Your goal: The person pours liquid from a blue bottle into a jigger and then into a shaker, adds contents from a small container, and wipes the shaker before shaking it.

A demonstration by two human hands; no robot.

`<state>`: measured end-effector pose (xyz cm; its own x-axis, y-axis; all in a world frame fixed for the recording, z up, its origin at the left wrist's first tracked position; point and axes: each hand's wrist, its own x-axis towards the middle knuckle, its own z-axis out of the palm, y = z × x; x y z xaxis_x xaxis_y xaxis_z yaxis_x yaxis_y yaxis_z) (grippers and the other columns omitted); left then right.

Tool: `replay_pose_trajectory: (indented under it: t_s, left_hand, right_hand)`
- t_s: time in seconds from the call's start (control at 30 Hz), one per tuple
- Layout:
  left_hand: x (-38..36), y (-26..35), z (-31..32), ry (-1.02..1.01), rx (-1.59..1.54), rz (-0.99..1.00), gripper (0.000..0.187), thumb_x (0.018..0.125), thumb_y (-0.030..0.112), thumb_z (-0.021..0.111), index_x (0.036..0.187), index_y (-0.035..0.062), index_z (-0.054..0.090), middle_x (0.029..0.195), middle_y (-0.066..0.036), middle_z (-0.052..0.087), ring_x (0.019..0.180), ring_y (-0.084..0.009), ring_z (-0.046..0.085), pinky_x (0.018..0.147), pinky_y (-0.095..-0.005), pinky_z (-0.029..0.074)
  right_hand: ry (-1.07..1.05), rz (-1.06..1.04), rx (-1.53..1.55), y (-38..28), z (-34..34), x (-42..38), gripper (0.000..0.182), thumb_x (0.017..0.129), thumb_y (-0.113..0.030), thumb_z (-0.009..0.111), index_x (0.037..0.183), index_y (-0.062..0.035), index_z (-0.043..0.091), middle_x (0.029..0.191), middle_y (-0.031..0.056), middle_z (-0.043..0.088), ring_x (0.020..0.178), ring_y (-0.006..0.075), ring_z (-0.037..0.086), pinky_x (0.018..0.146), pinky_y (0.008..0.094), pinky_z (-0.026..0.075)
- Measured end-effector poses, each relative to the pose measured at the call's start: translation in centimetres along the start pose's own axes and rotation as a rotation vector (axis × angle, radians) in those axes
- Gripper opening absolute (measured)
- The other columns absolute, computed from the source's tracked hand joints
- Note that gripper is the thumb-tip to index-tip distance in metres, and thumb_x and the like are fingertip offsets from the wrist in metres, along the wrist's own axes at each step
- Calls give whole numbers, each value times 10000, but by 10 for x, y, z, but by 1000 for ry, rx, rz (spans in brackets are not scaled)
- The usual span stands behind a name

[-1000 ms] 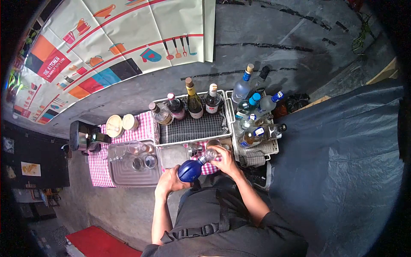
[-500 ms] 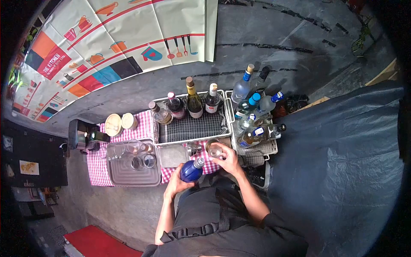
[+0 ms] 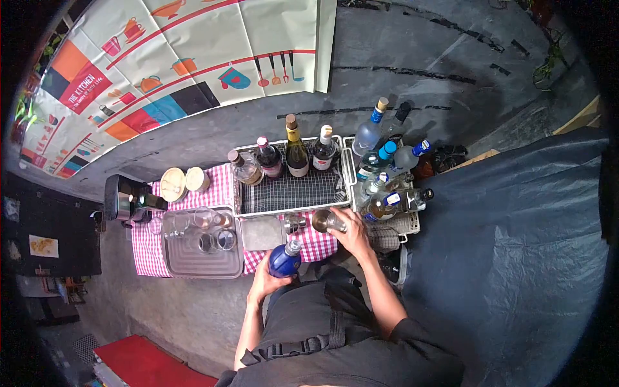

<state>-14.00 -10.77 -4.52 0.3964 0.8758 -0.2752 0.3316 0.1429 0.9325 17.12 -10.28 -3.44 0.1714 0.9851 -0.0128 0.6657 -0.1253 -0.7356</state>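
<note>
A cobalt-blue bottle [image 3: 284, 260] with a silvery neck is tilted in my left hand [image 3: 263, 281], fingers wrapped round its body in front of my torso. My right hand [image 3: 351, 233] is closed on a small clear glass [image 3: 336, 222] above the checked cloth. Just left of that glass is a round brownish-gold cup [image 3: 320, 220], overlapping it in this view. Metal barware [image 3: 295, 224] lies farther left, beside a grey flat-topped box [image 3: 263, 233].
A ribbed tray [image 3: 201, 266] holds several glasses at the left. Behind, a white wire basket [image 3: 290, 208] bears several bottles. More bottles crowd a second basket [image 3: 407, 226] on the right. Two light-coloured bowls and a black appliance [image 3: 122, 197] stand at the far left.
My right hand has moved right and slightly up with the small glass, uncovering more of the brownish-gold cup. The blue bottle in my left hand has barely shifted.
</note>
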Motion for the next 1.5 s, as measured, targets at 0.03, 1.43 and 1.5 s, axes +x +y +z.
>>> replay_pose_trajectory:
  t_s: [0.03, 1.43, 1.5]
  left_hand:
    - [0, -1, 0, 5, -16, 7, 893, 563, 158, 943, 1362, 37, 564, 1246, -127, 670, 1169, -233, 653, 1033, -391, 507]
    - [15, 90, -23, -130, 582, -96, 769, 556, 370, 895, 1200, 27, 651, 1009, -231, 750, 980, -386, 732, 882, -474, 576]
    - [16, 92, -23, -133, 590, -98, 767, 552, 377, 895, 1188, 23, 656, 1003, -231, 751, 972, -386, 735, 880, -474, 578]
  right_hand:
    - [0, 0, 0, -1, 1, 1, 671, 770, -103, 851, 1400, -114, 623, 1204, 122, 628, 1124, 327, 608, 992, 431, 507]
    - [-15, -125, 462, -29, 9, -3, 589, 694, 19, 769, 1273, -39, 677, 1272, 146, 689, 1203, 314, 651, 1056, 399, 504]
    - [-30, -135, 444, -29, 9, -3, 588, 695, 23, 769, 1273, -36, 676, 1272, 148, 688, 1200, 315, 653, 1055, 399, 505]
